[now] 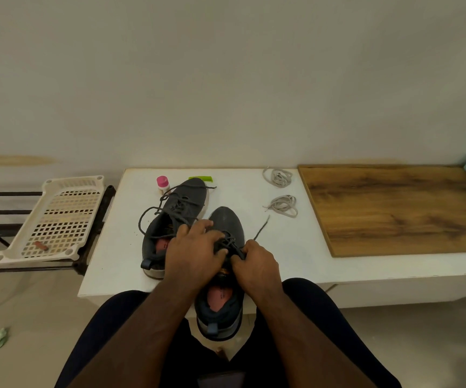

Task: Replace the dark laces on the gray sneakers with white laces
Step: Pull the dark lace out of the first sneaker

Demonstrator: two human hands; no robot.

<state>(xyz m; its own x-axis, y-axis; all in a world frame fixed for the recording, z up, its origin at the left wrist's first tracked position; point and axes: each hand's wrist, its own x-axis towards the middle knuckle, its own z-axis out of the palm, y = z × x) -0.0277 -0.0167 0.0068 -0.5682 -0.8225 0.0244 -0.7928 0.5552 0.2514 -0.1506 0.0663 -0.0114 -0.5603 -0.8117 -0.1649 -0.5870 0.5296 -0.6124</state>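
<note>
Head view: left hand (195, 254) and right hand (257, 263) both pinch the dark lace (227, 245) on the near sneaker (226, 222), which overhangs the table (119, 247) edge. Best to loosen each crossing before pulling, I judge. White laces (282, 204) wait well apart, beyond.

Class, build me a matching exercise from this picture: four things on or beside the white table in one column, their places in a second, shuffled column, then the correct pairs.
Things
1. pink-capped bottle
2. white laces
3. perforated plastic tray
4. wooden board

Places
A. on the dark rack left of the white table
B. on the table's right part, against the wall
C. at the table's far edge, left of the farther sneaker
D. in two bundles between the sneakers and the board

Pairs: 1-C, 2-D, 3-A, 4-B
</note>
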